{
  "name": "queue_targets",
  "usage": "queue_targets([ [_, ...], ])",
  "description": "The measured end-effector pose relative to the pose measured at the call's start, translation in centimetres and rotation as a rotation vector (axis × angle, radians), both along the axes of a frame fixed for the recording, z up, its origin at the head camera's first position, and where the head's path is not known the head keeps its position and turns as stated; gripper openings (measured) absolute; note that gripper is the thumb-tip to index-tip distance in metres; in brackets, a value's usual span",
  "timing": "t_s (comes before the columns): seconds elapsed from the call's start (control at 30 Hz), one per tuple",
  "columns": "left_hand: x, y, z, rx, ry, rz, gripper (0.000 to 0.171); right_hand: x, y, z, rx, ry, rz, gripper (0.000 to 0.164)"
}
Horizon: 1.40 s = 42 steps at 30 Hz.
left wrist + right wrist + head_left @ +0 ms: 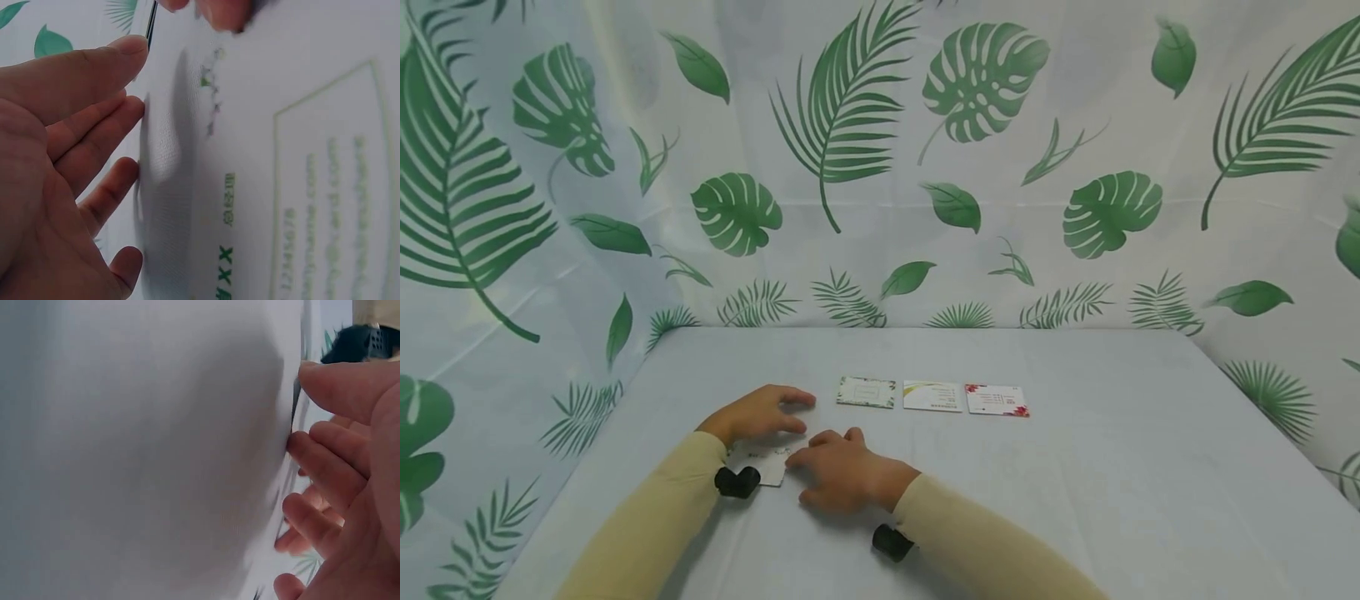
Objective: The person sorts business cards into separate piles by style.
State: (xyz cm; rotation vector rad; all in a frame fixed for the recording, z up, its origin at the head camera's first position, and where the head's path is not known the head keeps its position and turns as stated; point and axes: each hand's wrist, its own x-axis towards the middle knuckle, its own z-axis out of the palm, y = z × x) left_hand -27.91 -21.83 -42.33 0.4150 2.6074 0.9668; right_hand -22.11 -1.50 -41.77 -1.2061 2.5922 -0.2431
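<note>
A white business card [767, 468] with green print lies on the table in front of the person, partly covered by the left wrist and its black camera. The left hand [767, 414] rests just beyond the card, fingers spread and pointing right, with nothing between them. In the left wrist view, this card [250, 150] shows a green-outlined box beside the loosely bent left fingers [94, 144]. The right hand [846, 473] is at the card's right edge, its index fingertip overlapping that edge. In the right wrist view its thumb and fingers [331, 462] are apart, close over the cloth.
Three cards lie in a row farther back: a leaf-bordered card [865, 392], a yellow-striped card [932, 396] and a red-flowered card [997, 400]. A white cloth covers the table [1112, 500]. Leaf-patterned curtains [880, 250] stand behind and at both sides.
</note>
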Motion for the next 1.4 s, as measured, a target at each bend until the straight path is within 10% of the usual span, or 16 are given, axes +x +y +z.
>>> queue_targets([
  [0.4,0.0,0.0,0.0,-0.01,0.001,0.005,0.047,0.6,-0.9,0.2,-0.006,0.002,0.065,0.046],
  [0.93,1.0,0.5,-0.4,0.033,-0.058,0.046,0.049,-1.9,4.9,0.5,-0.011,-0.052,-0.147,0.041],
  [1.4,2.0,1.7,-0.7,-0.116,0.091,0.057,0.052,-2.7,8.0,0.1,-0.108,-0.096,-0.224,0.04],
])
